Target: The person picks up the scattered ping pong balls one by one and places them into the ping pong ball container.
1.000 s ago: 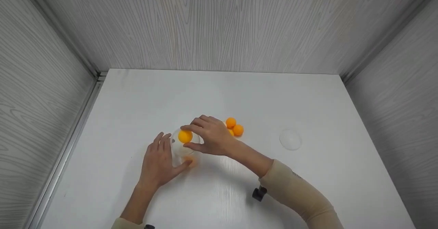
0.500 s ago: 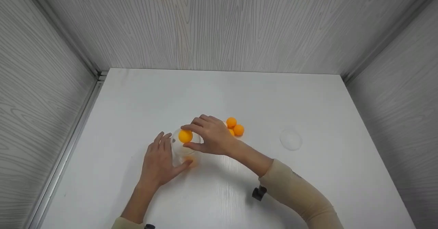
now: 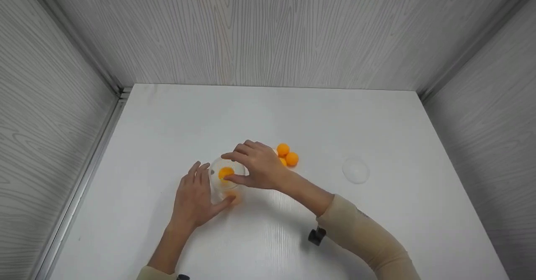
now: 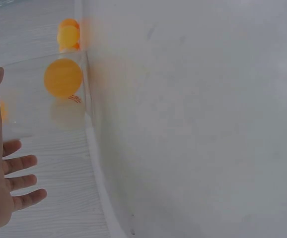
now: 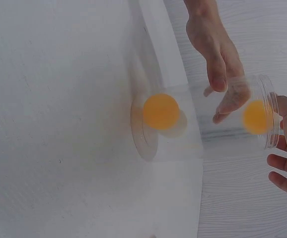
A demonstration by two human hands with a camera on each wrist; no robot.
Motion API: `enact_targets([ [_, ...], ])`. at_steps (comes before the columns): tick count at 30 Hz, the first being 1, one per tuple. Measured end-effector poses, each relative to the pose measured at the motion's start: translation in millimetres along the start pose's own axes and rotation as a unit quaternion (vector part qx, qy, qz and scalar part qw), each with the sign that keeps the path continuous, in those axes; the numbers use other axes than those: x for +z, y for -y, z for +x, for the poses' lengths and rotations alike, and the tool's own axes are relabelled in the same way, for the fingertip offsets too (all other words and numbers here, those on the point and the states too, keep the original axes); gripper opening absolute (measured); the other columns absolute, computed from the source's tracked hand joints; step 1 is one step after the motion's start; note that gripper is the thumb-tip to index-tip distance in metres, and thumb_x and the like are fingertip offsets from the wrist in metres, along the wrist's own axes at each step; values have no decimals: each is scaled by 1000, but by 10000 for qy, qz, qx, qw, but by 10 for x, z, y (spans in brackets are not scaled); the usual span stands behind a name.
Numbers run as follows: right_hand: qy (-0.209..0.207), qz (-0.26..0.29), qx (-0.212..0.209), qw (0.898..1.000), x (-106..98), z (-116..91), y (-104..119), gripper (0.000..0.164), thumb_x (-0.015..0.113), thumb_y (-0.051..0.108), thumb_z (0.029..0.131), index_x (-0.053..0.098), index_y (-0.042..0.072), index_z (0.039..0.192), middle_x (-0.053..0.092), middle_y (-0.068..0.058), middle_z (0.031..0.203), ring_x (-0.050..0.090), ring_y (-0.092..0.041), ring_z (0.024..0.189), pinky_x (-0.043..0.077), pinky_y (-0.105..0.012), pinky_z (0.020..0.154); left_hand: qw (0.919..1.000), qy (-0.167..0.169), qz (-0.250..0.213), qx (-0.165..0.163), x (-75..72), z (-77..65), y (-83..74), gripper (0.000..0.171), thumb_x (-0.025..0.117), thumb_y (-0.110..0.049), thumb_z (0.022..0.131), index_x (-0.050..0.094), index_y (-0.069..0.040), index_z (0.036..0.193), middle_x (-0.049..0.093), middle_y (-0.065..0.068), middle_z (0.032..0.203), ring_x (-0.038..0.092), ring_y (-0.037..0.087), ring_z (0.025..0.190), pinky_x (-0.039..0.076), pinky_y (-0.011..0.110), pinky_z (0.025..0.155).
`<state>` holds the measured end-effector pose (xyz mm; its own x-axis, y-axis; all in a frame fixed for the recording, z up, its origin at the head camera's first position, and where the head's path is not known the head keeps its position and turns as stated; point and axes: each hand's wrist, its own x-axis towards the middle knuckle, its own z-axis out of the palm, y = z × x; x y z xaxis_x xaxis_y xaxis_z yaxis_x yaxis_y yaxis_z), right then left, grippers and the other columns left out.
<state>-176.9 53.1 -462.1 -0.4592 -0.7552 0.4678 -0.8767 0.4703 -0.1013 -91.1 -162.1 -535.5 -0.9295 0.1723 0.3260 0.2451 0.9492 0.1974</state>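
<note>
My left hand point(image 3: 194, 200) holds a clear plastic jar point(image 5: 218, 141) upright, its thumb across the front and its extended fingers along the left side. At the jar's mouth, the thumb and fingers of my right hand point(image 3: 259, 167) are spread apart, with nothing between them. An orange table tennis ball point(image 5: 256, 117) is inside the jar just below the rim, clear of the right fingertips. Near the bottom lies another orange ball point(image 4: 63, 78), beside a pale round shape point(image 4: 68, 115) that looks like a white ball.
Several loose balls, including an orange one point(image 3: 292, 159), sit behind my right wrist, partly hidden by it. A clear round lid point(image 3: 356, 170) lies farther right on the white table point(image 3: 284, 116). Grey wood-grain panels point(image 3: 268, 33) enclose the back and sides.
The orange ball pinched by my right fingers over the mouth has been let go and has dropped into the upper jar. Both hands have kept their places.
</note>
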Motion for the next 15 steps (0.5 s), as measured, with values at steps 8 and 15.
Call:
enact_targets([
  [8,-108,-84,-60,9999,-9,-6,-5,45,72,53,96,73,21,127,75,4,102,66,-15,91,60,-24,83,9998,-91,150,121,23,1,20,97,72,-74,81,62,8,132,63,24,143,55,44,142,54,55,110],
  [15,-264,36,-56,9996,-57,-33,-23,46,71,54,96,72,21,129,75,3,106,68,-16,96,60,-26,87,9997,-155,152,128,30,-8,8,99,74,-72,79,59,8,135,64,25,142,55,44,142,55,56,109],
])
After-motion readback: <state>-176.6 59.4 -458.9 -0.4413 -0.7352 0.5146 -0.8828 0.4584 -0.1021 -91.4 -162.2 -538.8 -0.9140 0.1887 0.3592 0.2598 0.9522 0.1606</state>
